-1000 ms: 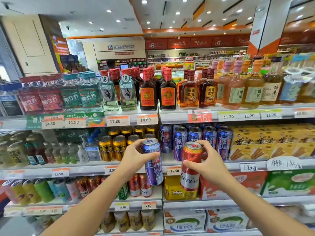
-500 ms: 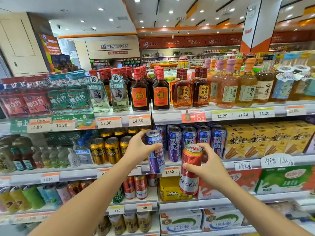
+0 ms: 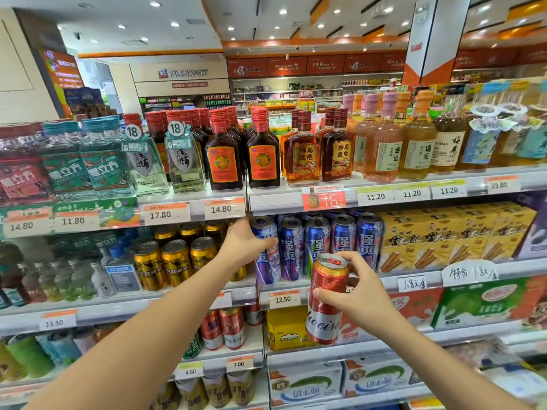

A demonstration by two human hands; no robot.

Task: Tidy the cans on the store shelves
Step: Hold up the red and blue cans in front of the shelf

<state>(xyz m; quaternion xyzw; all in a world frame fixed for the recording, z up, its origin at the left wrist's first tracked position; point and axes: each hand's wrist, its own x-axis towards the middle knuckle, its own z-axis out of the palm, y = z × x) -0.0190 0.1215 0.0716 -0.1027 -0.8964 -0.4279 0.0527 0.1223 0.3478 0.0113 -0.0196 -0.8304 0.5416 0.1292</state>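
Note:
My left hand point(image 3: 244, 245) grips a tall blue can point(image 3: 268, 261) standing at the left end of a row of matching blue cans point(image 3: 318, 244) on the second shelf point(image 3: 414, 281). The can is upright and in line with that row. In front of the same shelf, my right hand point(image 3: 359, 291) holds a tall red and white beer can point(image 3: 325, 297) upright, clear of the shelf edge.
Gold cans point(image 3: 174, 263) stand left of the blue row, yellow snack boxes point(image 3: 444, 238) to its right. Glass liquor bottles point(image 3: 260, 152) fill the top shelf. More red cans point(image 3: 223, 328) sit on the shelf below, beside a yellow pack point(image 3: 285, 329).
My left hand has carried the blue can up and back onto the second shelf, beside the blue row. The red can in my right hand has barely moved.

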